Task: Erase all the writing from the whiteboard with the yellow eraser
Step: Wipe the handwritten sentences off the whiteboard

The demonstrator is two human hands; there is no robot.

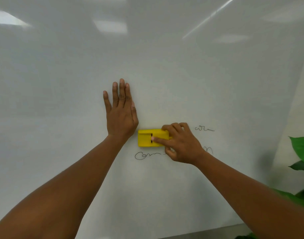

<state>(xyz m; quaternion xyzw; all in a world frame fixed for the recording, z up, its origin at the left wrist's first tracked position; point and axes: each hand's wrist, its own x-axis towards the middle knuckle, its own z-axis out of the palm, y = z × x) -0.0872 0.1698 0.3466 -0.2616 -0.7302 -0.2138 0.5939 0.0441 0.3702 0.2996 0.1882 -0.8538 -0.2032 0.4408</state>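
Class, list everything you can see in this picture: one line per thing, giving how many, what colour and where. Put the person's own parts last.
whiteboard: one, white, fills most of the view.
writing: three black scribbles; one right of the eraser, two below it, one partly hidden by the right hand.
yellow eraser: one, yellow, flat against the board at centre.
plant: one, green leaves, right edge.
left hand: one, fingers straight, flat on the board left of the eraser.
right hand: one, grips the eraser's right end.
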